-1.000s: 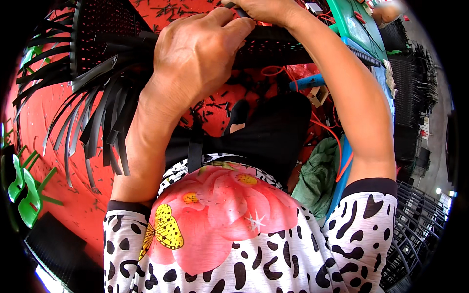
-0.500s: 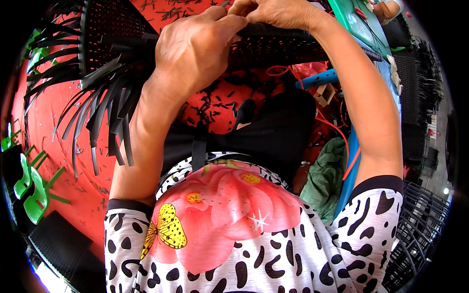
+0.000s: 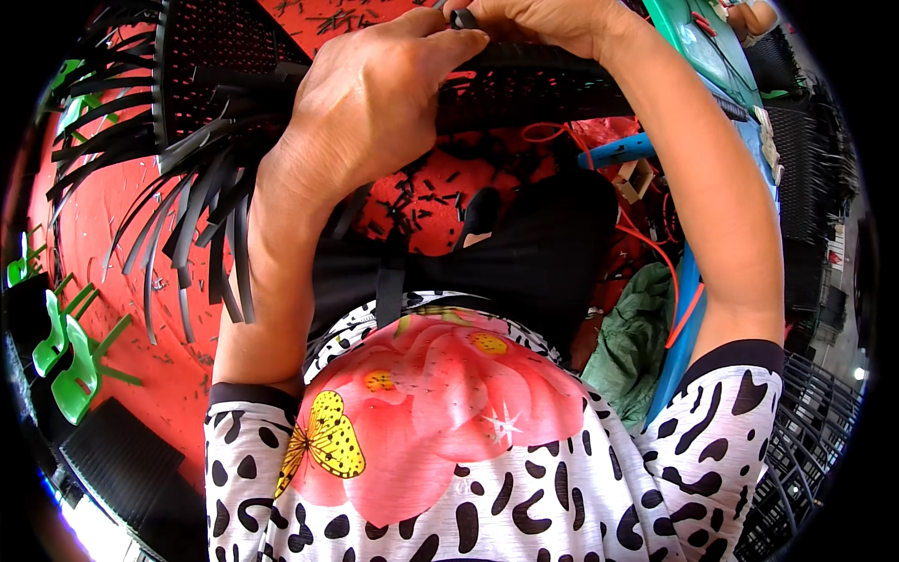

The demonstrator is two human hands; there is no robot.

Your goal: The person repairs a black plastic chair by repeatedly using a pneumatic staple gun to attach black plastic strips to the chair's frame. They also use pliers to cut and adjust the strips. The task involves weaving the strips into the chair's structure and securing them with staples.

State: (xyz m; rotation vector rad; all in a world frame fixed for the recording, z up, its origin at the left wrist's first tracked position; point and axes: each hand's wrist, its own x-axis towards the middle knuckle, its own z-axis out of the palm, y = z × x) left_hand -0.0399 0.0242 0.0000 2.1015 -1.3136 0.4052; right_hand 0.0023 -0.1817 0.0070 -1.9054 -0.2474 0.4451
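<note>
Pinching at the top centre of the frame, the fingertips of the left hand (image 3: 379, 103) and the right hand (image 3: 543, 21) meet narrowly on a thin black strip (image 3: 465, 17) at the upper edge of a black perforated plastic panel (image 3: 220, 56). The left hand's fingers are curled tight, knuckles facing the camera, thumb side pressed against the panel's rim. The right hand is partly cut off by the top of the frame, so how far its fingers close I cannot tell beyond the tips meeting the strip.

The panel runs from the upper left across to the upper right, behind both hands. From its lower left edge a bundle of loose black strips (image 3: 192, 234) hangs down and fans out in the left half of the frame, just beside the left forearm.

Below the hands lies a red floor (image 3: 112, 309) scattered with small black offcuts (image 3: 426, 192). Green plastic pieces (image 3: 66, 356) sit at the far left. A blue tool (image 3: 623, 150) and an orange cord (image 3: 655, 253) lie at right centre, near a green cloth (image 3: 632, 347).
</note>
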